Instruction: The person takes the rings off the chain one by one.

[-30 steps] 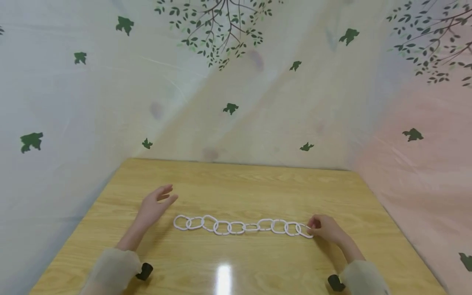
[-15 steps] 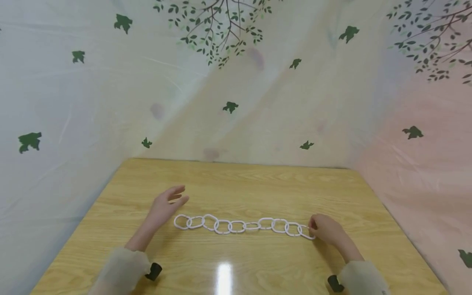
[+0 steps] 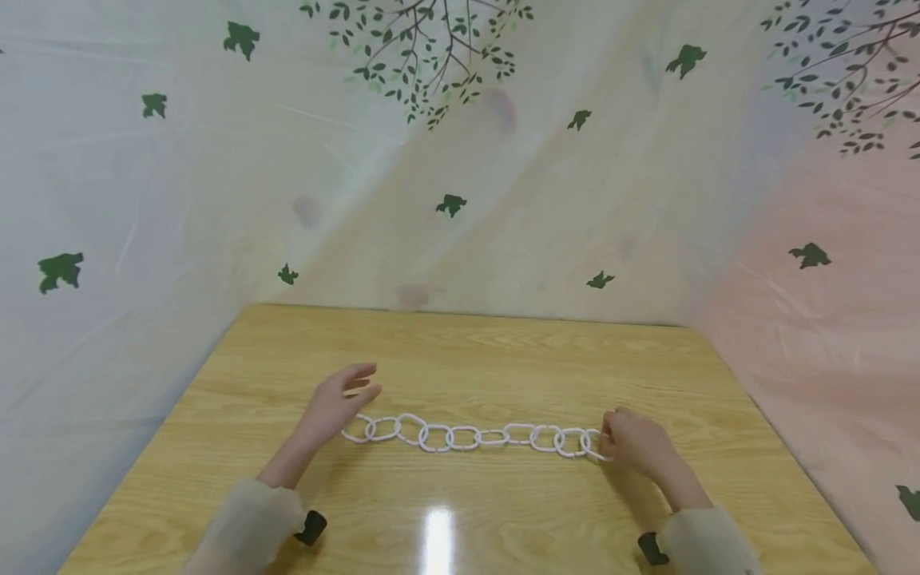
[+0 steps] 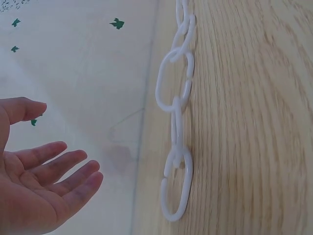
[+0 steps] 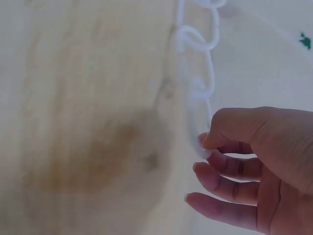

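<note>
A white plastic chain of several oval links lies stretched from left to right across the wooden table. At its right end my right hand pinches the last link between thumb and index finger; the right wrist view shows that grip, with the end link partly hidden by the fingertips. My left hand hovers near the left end, fingers apart and loosely bent, holding nothing. In the left wrist view the left hand is apart from the end link, which hangs together with the other links on the wood.
The light wooden table runs back to a pale cloth backdrop printed with leaves and branches. Cloth also borders the table at left and right. Dark wrist cameras sit at the sleeves. A light reflection shines near the table's front.
My left hand has moved right, over the chain's left end. My right hand keeps its pinch on the right end link and has turned and risen slightly.
</note>
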A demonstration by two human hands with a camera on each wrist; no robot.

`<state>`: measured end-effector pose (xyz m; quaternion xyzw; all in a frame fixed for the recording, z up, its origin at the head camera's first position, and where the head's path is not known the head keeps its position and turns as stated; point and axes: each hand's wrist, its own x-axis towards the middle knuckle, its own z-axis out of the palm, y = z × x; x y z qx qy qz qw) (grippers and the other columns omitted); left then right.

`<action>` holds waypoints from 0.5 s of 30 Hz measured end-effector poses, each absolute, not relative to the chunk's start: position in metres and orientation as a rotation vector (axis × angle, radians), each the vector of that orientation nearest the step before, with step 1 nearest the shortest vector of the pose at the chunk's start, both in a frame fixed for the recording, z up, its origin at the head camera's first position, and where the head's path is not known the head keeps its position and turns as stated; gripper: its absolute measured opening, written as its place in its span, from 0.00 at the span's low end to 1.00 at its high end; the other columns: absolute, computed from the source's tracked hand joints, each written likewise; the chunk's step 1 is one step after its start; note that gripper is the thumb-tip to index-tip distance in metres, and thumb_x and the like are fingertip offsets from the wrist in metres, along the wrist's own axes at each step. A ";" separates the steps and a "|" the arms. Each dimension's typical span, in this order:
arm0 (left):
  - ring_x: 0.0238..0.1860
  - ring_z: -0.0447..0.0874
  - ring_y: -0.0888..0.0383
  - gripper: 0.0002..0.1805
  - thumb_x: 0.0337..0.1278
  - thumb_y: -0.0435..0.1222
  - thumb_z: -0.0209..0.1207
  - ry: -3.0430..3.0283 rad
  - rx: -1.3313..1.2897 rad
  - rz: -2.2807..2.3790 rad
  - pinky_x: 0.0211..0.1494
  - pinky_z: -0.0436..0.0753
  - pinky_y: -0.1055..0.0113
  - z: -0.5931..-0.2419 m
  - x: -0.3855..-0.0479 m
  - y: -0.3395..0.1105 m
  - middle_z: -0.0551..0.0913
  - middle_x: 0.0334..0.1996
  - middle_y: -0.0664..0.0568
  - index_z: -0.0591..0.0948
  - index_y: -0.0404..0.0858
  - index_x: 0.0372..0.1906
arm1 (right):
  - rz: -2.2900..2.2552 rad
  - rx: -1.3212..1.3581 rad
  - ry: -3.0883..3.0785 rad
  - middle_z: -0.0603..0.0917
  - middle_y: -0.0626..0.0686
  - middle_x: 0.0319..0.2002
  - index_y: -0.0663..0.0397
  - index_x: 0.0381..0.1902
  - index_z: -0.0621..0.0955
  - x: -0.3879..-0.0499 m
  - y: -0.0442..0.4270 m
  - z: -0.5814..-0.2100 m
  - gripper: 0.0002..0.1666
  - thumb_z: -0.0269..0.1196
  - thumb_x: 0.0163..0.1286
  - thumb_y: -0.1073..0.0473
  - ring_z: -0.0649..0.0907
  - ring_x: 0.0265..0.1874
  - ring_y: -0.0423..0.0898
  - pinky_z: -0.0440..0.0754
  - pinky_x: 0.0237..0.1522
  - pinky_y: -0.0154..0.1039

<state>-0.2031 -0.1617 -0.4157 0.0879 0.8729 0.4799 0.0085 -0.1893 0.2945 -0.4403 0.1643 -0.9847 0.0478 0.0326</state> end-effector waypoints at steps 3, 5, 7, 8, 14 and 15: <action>0.64 0.72 0.36 0.27 0.68 0.38 0.56 2.714 0.298 1.517 0.66 0.76 0.47 -0.416 -0.204 -0.158 0.70 0.66 0.33 0.68 0.28 0.66 | 0.080 0.543 -2.917 0.72 0.46 0.21 0.53 0.24 0.77 -0.186 0.289 -0.430 0.06 0.65 0.53 0.67 0.69 0.19 0.38 0.68 0.16 0.31; 0.63 0.72 0.36 0.27 0.67 0.38 0.56 2.702 0.315 1.527 0.66 0.76 0.47 -0.417 -0.205 -0.155 0.70 0.65 0.33 0.68 0.28 0.66 | 0.051 0.561 -2.868 0.71 0.46 0.21 0.54 0.24 0.77 -0.186 0.285 -0.423 0.06 0.64 0.53 0.69 0.67 0.18 0.37 0.64 0.14 0.28; 0.64 0.72 0.36 0.27 0.67 0.37 0.56 2.685 0.323 1.538 0.66 0.76 0.47 -0.417 -0.206 -0.152 0.70 0.66 0.33 0.68 0.28 0.66 | 0.037 0.553 -2.849 0.69 0.46 0.20 0.54 0.24 0.76 -0.186 0.280 -0.417 0.07 0.63 0.52 0.69 0.64 0.17 0.38 0.61 0.14 0.28; 0.64 0.72 0.36 0.27 0.67 0.37 0.56 2.677 0.327 1.544 0.65 0.76 0.47 -0.417 -0.206 -0.151 0.70 0.66 0.33 0.68 0.28 0.66 | 0.036 0.554 -2.843 0.69 0.45 0.20 0.54 0.24 0.76 -0.186 0.278 -0.413 0.06 0.62 0.52 0.70 0.64 0.17 0.37 0.60 0.14 0.28; 0.63 0.72 0.36 0.27 0.66 0.35 0.56 2.667 0.345 1.554 0.65 0.77 0.47 -0.417 -0.208 -0.144 0.70 0.65 0.33 0.68 0.28 0.66 | 0.039 0.582 -2.768 0.78 0.45 0.21 0.56 0.28 0.79 -0.186 0.267 -0.401 0.06 0.62 0.52 0.71 0.65 0.15 0.35 0.64 0.13 0.26; 0.63 0.73 0.36 0.27 0.66 0.35 0.56 2.671 0.349 1.549 0.65 0.77 0.47 -0.417 -0.208 -0.143 0.71 0.65 0.33 0.68 0.28 0.66 | 0.036 0.593 -2.749 0.79 0.46 0.22 0.56 0.28 0.79 -0.186 0.266 -0.400 0.07 0.62 0.52 0.71 0.65 0.14 0.34 0.64 0.12 0.26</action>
